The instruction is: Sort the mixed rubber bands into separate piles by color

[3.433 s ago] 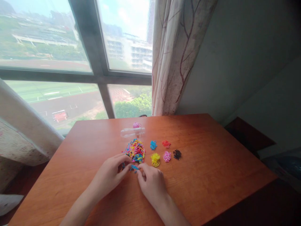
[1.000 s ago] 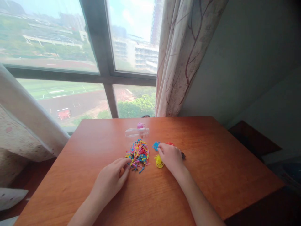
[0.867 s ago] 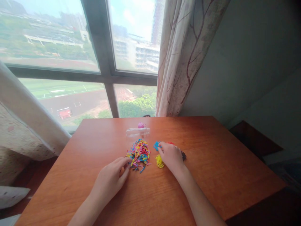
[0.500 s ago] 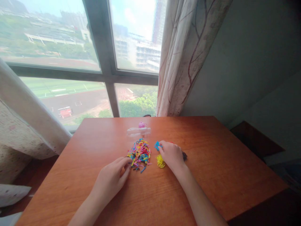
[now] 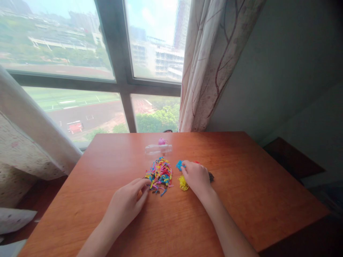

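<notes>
A mixed heap of small coloured rubber bands (image 5: 160, 172) lies at the middle of the table. My left hand (image 5: 131, 195) rests at the heap's near left edge, thumb and forefinger brought together; what lies between the tips is too small to make out. Right of the heap, my right hand (image 5: 197, 176) is closed in a pinch at a little pile of blue rubber bands (image 5: 179, 165). Beside that wrist sits a pile of yellow rubber bands (image 5: 183, 183). Black bands (image 5: 211, 177) and a bit of red (image 5: 197, 162) show from behind the right hand, partly hidden.
Behind the heap lies a clear plastic container or bag (image 5: 158, 149), with a pink round object (image 5: 162, 141) beyond it. The wooden table (image 5: 254, 200) ends at a window with curtains (image 5: 206, 71) on both sides.
Hardly anything differs. My right hand stays by the blue bands with only a tiny shift of its fingers, and my left hand keeps its place; the view has moved slightly.
</notes>
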